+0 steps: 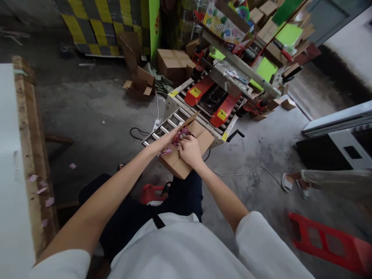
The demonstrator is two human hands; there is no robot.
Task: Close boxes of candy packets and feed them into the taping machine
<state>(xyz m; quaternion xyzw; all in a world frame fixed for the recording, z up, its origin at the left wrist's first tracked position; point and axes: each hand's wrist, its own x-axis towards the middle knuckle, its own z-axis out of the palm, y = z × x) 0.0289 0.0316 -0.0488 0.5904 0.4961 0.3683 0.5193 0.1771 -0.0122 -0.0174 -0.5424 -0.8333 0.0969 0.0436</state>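
An open cardboard box (177, 164) sits tilted at the near end of a short roller conveyor (163, 129). Small pink and purple wrapped pieces (182, 133) fill its opening. My left hand (172, 136) lies stretched along the box's left side by a raised flap (190, 119); its fingers are partly hidden. Over the near side of the opening, my right hand (188, 149) has its fingers curled down among the pink pieces. What those fingers grip is too small to make out.
Beyond the box stands a carton-sealing machine (215, 97) with red side guides and a crank handle (236, 135). Cartons (174, 64) lie behind it. A wood-edged table (31, 162) is on the left, a red stool (328, 242) on the right. Another person's feet (295, 184) and a cable (247, 172) are nearby.
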